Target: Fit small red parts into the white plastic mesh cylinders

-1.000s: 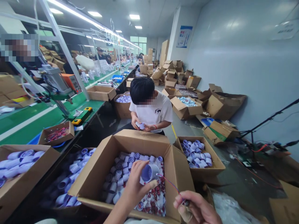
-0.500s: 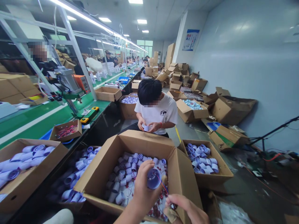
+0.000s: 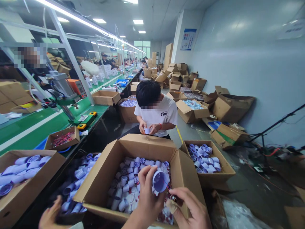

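Note:
My left hand (image 3: 147,194) is closed around a pale lavender plastic cup-shaped part (image 3: 160,180), its open end facing me, above the big open cardboard box (image 3: 100,178). My right hand (image 3: 190,206) sits just right of it, fingers pinched on a small component (image 3: 173,199) with a thin red wire (image 3: 167,188) that runs into the cup. Several more lavender parts (image 3: 128,178) and small red-wired pieces lie in the box beneath both hands.
A person in a white T-shirt (image 3: 158,116) sits beyond the box handling a similar part. More boxes of lavender parts (image 3: 206,157) stand right and left (image 3: 21,168). A green conveyor line (image 3: 35,124) runs along the left. Another hand (image 3: 50,216) shows at bottom left.
My right hand has moved up and closer to my left, shortening the wire between them. The cup has turned its open end toward me. A hand has appeared at bottom left.

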The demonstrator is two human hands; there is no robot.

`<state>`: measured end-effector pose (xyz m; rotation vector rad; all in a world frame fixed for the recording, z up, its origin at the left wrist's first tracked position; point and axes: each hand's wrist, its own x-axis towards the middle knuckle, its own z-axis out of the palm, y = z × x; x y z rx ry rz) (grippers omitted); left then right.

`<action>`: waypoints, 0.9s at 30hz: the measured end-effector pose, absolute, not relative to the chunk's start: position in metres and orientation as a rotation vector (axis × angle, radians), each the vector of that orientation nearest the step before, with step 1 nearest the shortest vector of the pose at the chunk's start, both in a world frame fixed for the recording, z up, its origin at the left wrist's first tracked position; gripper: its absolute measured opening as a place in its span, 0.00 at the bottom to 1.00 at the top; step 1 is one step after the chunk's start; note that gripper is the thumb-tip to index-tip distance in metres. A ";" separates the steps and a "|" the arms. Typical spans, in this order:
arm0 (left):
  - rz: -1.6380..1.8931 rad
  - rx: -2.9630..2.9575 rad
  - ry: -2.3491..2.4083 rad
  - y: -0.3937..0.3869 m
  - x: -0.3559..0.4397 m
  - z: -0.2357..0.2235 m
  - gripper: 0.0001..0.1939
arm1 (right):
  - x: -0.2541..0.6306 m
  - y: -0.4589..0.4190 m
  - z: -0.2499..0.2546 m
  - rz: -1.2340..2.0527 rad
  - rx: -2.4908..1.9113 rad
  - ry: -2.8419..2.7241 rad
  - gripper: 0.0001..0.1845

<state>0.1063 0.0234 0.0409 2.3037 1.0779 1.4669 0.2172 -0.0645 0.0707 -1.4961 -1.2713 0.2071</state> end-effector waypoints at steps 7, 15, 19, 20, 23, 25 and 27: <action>1.669 2.253 0.811 0.033 0.107 0.028 0.22 | 0.231 -0.063 0.076 0.032 -1.583 -1.587 0.10; 1.636 2.247 0.704 0.016 0.120 0.039 0.18 | 0.219 -0.060 0.083 -0.541 -1.706 -1.597 0.07; 1.553 2.350 0.688 0.015 0.118 0.055 0.17 | 0.219 -0.059 0.089 -0.529 -1.742 -1.607 0.06; 1.545 2.375 0.688 0.016 0.117 0.058 0.15 | 0.219 -0.059 0.092 -0.494 -1.727 -1.598 0.06; 1.547 2.406 0.690 0.019 0.117 0.063 0.11 | 0.217 -0.060 0.100 -0.376 -1.677 -1.567 0.09; 1.549 2.407 0.681 0.020 0.117 0.064 0.10 | 0.216 -0.061 0.102 -0.322 -1.679 -1.540 0.09; 1.537 2.416 0.658 0.021 0.118 0.063 0.10 | 0.216 -0.062 0.099 -0.279 -1.713 -1.497 0.09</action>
